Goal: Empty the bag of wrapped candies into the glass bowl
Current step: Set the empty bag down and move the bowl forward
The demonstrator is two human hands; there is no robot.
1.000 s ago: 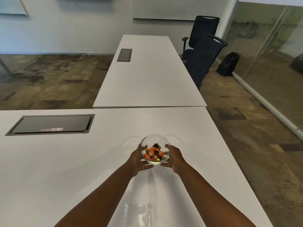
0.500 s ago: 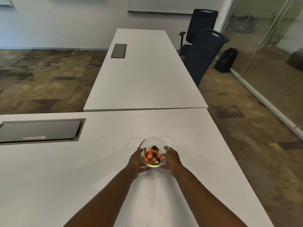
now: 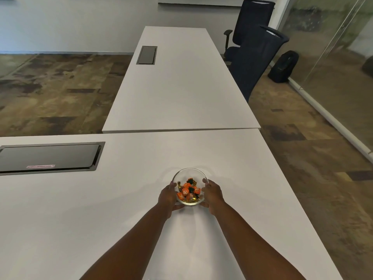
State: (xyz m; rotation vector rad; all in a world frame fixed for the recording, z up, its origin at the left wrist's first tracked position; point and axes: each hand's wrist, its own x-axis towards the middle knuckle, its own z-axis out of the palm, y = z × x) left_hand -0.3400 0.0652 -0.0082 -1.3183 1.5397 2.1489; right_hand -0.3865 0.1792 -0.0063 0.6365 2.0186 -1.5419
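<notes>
Glass bowl (image 3: 189,185) sits on the white table (image 3: 80,219), out ahead of the person and toward the table's right side. Wrapped candies (image 3: 188,191), orange, gold and dark, are piled in its bottom. The bag is not in view. Left hand (image 3: 168,197) cups the bowl's left wall, fingers curled around and under it; right hand (image 3: 213,194) cups the right wall, one fingertip on the rim. Both are closed on the glass. Cannot tell whether the bowl rests on the table or is slightly lifted.

Task looks basically done, with the candies in.

Risks: smooth glass in bare palms may slip if the grip relaxes mid-move. Tilting the bowl could spill the loose candies. Pushing it further right brings it nearer the table edge. Setting it down hard could chip the glass. The flush cable hatch (image 3: 48,157) lies well apart to the left, so no issue there.
</notes>
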